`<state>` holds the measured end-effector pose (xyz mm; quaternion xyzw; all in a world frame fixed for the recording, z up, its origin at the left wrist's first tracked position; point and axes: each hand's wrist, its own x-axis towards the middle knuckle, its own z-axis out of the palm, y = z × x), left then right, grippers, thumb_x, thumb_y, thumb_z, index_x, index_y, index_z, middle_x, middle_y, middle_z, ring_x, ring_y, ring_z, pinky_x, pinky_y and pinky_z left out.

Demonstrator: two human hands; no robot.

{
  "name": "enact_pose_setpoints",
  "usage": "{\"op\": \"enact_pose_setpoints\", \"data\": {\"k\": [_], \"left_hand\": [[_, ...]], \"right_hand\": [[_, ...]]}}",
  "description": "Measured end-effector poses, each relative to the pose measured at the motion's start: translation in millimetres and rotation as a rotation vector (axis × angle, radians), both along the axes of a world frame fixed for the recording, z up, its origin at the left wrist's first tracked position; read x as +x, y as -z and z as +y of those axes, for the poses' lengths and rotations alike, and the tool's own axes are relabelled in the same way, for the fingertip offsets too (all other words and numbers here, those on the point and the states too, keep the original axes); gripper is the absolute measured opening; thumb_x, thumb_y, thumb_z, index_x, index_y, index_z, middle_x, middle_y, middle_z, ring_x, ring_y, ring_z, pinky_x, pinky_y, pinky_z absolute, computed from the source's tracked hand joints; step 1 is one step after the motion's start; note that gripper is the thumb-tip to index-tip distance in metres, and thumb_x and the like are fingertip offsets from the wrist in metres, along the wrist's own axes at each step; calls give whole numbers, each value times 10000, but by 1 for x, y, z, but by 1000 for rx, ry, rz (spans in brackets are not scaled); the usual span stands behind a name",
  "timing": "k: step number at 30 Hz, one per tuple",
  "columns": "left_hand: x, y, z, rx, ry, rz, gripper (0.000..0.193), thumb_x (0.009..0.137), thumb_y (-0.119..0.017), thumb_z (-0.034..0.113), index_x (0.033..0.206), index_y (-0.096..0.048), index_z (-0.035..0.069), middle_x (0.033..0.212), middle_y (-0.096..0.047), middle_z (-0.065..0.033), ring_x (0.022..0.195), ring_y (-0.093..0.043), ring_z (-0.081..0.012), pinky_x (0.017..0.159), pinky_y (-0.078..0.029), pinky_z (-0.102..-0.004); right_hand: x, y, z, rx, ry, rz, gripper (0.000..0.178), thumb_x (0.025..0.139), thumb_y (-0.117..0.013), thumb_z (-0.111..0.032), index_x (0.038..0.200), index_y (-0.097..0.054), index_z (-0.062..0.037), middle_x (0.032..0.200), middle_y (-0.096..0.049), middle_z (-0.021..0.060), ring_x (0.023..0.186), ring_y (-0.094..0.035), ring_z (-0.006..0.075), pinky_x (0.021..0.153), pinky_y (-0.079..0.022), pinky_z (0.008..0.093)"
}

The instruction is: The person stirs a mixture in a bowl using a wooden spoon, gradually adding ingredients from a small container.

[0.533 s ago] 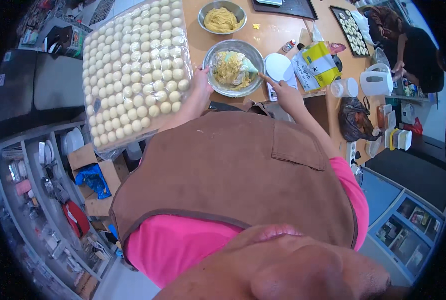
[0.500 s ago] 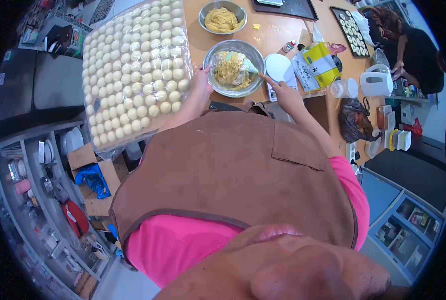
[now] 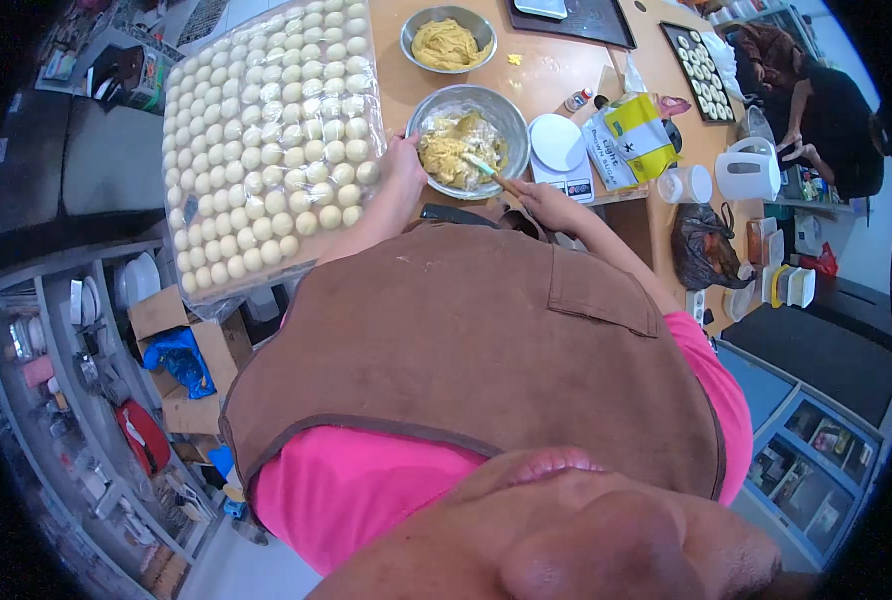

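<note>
A metal mixing bowl (image 3: pixel 516 122) stands on the table in front of me, with a lumpy yellow dough (image 3: pixel 444 158) and pale flour inside. My left hand (image 3: pixel 403 163) is closed on the bowl's left rim. In my right hand (image 3: pixel 551 204), to the bowl's lower right, is the wooden handle of a spatula (image 3: pixel 483 166). Its pale green blade reaches over the near rim into the dough. Just beyond stands a second metal bowl (image 3: pixel 407 42) holding smooth yellow dough (image 3: pixel 450 45). A white kitchen scale (image 3: pixel 560 148) sits right of the mixing bowl.
Rows of pale dough balls (image 3: pixel 266 150) under clear plastic fill the left side. Beyond the scale are a small bottle (image 3: pixel 578 99), a yellow-and-white bag (image 3: pixel 630 142) and a dark tray (image 3: pixel 594 24). A jug (image 3: pixel 748 172) stands right. A person (image 3: pixel 831 125) works at far right.
My right hand has moved down and toward me, swinging the spatula from the bowl's right side to its near right. The dough has been turned over. My left hand stays on the rim.
</note>
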<state>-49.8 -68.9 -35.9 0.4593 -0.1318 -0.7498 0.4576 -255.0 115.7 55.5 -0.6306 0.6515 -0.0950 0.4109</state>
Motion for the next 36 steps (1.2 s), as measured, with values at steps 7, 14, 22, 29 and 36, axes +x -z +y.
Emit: {"op": "enact_pose_setpoints", "data": {"k": [7,14,22,29,36], "left_hand": [[9,-4,-5,-48,146,-29,184,866,-508,25,1045,-495,-16,953,-583,-140,839,-594,-264,758,-513,-416],[14,3,-18,-46,312,24,207,874,-494,15,1080,-515,19,985,-588,-112,853,-594,-226,766,-522,-384],[13,-22,-8,-122,386,66,323,907,-440,18,1226,-486,19,1096,-588,-116,926,-602,-209,807,-519,-342],[8,-7,-14,-115,374,18,295,908,-451,32,1194,-520,29,1064,-607,-99,918,-600,-200,815,-510,-354],[2,7,-8,-193,213,-64,250,897,-495,54,1134,-556,4,1012,-626,-81,866,-598,-163,776,-490,-293]], "right_hand": [[-15,-83,18,493,298,-314,421,896,-492,-191,1309,-440,-127,768,-594,93,670,-557,184,643,-459,332],[-17,-146,3,-302,-257,670,403,807,-548,-124,1181,-565,-271,760,-557,60,724,-610,236,594,-480,375],[-20,-157,-40,-468,-414,959,422,789,-505,-99,1153,-555,-306,841,-542,42,695,-621,219,548,-506,352],[-18,-132,-71,-347,-478,1041,339,811,-498,-94,1114,-595,-213,883,-602,88,794,-640,229,628,-536,356],[-56,-126,-82,35,-476,709,280,726,-539,-46,986,-635,-92,911,-625,160,867,-613,324,754,-496,427]]}}
